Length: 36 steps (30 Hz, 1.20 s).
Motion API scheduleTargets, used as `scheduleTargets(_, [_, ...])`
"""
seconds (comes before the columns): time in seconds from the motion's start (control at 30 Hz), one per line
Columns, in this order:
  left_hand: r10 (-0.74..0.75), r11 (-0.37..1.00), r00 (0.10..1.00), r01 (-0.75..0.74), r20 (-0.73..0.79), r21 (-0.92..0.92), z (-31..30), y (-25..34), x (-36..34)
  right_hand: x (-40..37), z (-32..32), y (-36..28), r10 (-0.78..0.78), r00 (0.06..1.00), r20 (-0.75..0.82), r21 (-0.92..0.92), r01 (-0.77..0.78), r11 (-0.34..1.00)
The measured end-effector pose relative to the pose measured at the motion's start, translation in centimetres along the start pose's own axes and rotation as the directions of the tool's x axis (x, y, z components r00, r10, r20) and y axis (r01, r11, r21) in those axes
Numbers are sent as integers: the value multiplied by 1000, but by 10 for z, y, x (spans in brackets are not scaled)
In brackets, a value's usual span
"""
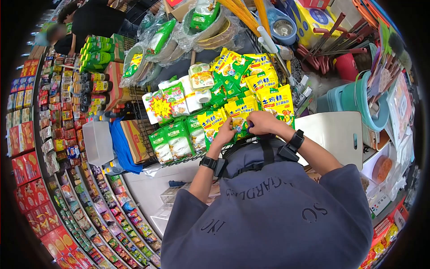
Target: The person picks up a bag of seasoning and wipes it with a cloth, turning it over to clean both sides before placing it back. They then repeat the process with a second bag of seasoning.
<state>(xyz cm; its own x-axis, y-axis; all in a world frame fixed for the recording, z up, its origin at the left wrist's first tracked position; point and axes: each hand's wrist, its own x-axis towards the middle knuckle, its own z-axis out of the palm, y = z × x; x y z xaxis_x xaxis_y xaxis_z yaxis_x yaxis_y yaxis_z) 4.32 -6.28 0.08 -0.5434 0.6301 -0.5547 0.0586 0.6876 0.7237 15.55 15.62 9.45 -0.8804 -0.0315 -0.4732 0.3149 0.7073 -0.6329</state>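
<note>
Yellow-and-green seasoning packets lie in overlapping rows on a wire rack in front of me. My left hand (226, 133) is closed at the left edge of the middle front seasoning packet (241, 110), with another seasoning packet (212, 123) just to its left. My right hand (263, 123) is curled in at the right edge of the same middle packet, its fingertips partly hidden. Beyond it on the right lies a further seasoning packet (277, 102). Left of these are green-and-white noodle packs (172, 139) and white rolls in green wrapping (174, 96).
A white plastic stool (331, 134) stands right of the rack. Teal buckets (374, 105) and red-handled tools (324, 49) crowd the far right. Wrapped baskets (156, 42) sit behind the goods. Snack shelves (85, 193) curve along the left, and a person (96, 24) is at upper left.
</note>
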Motion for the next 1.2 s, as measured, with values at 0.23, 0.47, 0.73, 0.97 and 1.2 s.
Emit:
scheduleTargets(0.23, [-23,939,994,-16,110,343,-32,58,-26,5,16,8,-59,995,85,-33,62,998])
scheduleTargets(0.47, [472,691,874,-448,115,568,-14,59,-17,6,19,16,-40,984,176,-9,42,999])
scheduleTargets(0.73, [468,662,868,-468,165,585,4,44,-4,-4,30,28,-175,966,189,75,163,984])
scheduleTargets(0.97, [446,683,886,-428,125,592,12,44,-10,-9,35,27,-188,970,153,67,179,982])
scheduleTargets(1.2, [462,679,881,-425,102,598,17,38,-8,-12,36,25,-213,972,104,58,208,976])
